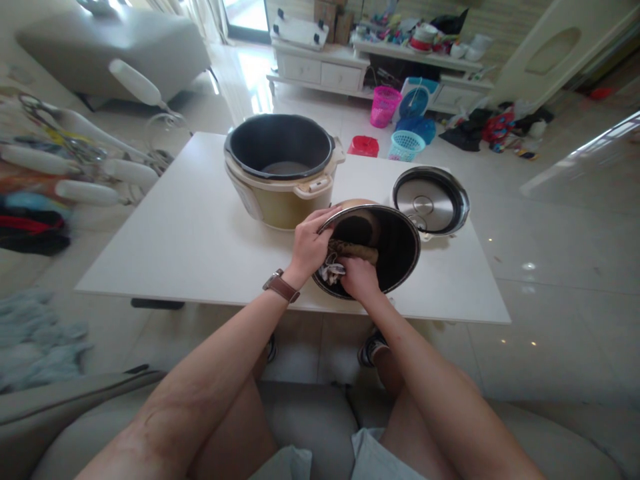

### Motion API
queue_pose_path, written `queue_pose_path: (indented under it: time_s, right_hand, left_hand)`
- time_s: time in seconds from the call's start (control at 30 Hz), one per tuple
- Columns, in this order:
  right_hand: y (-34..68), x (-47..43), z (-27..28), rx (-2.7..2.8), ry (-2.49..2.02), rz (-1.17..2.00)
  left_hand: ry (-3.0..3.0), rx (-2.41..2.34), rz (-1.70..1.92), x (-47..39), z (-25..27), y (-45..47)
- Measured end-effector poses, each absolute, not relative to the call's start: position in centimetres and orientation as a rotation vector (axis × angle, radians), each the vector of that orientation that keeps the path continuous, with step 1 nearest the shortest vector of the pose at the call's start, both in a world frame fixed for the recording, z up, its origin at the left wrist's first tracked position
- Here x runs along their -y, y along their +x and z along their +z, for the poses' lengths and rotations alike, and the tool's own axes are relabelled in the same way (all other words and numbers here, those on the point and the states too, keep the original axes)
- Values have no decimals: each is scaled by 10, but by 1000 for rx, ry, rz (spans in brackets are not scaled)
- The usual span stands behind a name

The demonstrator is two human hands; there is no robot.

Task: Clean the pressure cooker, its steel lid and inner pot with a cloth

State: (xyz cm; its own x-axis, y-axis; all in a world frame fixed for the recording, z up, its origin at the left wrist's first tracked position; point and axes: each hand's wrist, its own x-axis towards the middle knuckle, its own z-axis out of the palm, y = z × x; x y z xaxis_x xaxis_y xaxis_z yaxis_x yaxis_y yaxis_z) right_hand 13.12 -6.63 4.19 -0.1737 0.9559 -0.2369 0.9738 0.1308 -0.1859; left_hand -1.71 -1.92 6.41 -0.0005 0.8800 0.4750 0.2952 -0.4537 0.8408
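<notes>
From here I see L hand (311, 248) closed on the tilted inner pot (400, 253) rim & R hand (361, 277) bunched round a rag (332, 271) inside.

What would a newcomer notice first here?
The eye lands on the dark pot, tilted toward the camera at the near edge of the white table, left hand on its rim, right hand holding a cloth inside. Behind it, to the left, stands the open cooker; to the right lies a round steel-faced lid.

Pink basket (385, 107), red basin (364, 146), white cabinet (341, 77)
</notes>
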Motion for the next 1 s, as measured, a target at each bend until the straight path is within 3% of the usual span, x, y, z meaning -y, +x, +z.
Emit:
queue_pose_path:
  time_s: [0.27, 0.77, 1.0]
  right_hand:
    - [129, 59, 34, -2421, 2180, -736]
    - [128, 68, 46, -2405, 1831, -422]
    - [136, 64, 30, -2525, 2052, -630]
  left_hand:
    - [1698, -1279, 1575, 32, 54, 1]
    - [1736, -1258, 1467, 7, 65, -37]
    - [1619, -1234, 1574, 16, 51, -20]
